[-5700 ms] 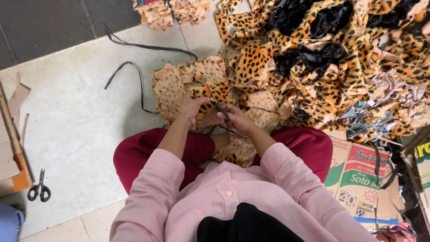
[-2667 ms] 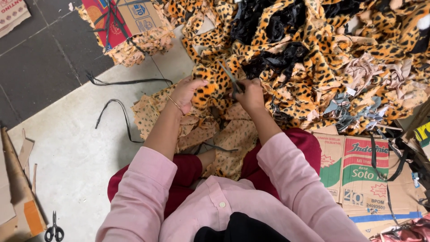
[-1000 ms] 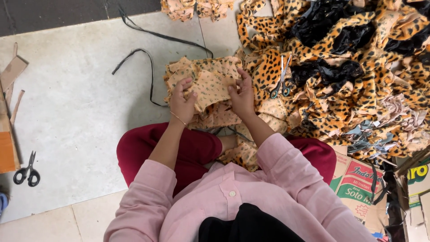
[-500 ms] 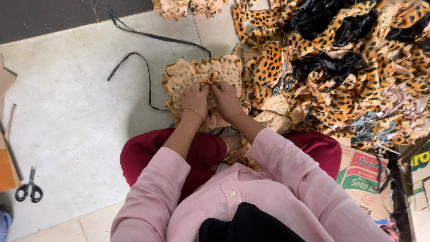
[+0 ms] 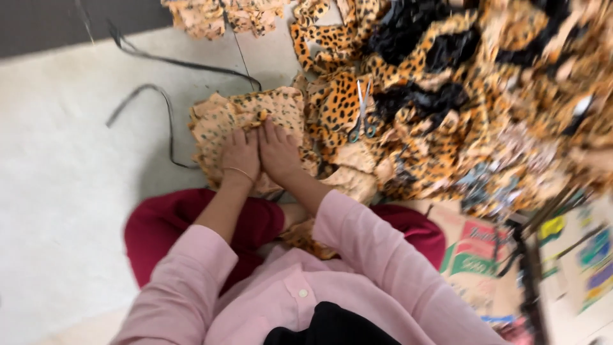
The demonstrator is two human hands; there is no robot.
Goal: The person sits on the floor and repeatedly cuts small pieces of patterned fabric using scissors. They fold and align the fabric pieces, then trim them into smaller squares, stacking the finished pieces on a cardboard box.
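Now both hands lie flat, side by side, on the pale spotted fabric piece [image 5: 246,115] that sits on the floor just in front of the person's knees. The left hand [image 5: 240,155] and the right hand [image 5: 278,152] touch along their inner edges, fingers stretched out and close together, palms down, gripping nothing. A second ago the same hands held the piece up by its top edge, pinching it between fingers and thumbs; half a second ago they were coming down onto it. So the lifting and turning is over, and the piece is being pressed and smoothed onto the small stack of like pieces under it, which I judge to be the closing move on this one piece.

The small scissors [image 5: 362,115] rest on the heap of leopard-print cloth [image 5: 460,96] just to the right of the stack, blades pointing away from the person, well out of either hand. A thin bracelet shows at the left wrist. A black cord [image 5: 159,108] loops across the pale floor [image 5: 57,166] to the left of the stack, not touching the hands. Flattened cardboard boxes [image 5: 472,255] lie at the lower right, beside the person's red trouser leg.
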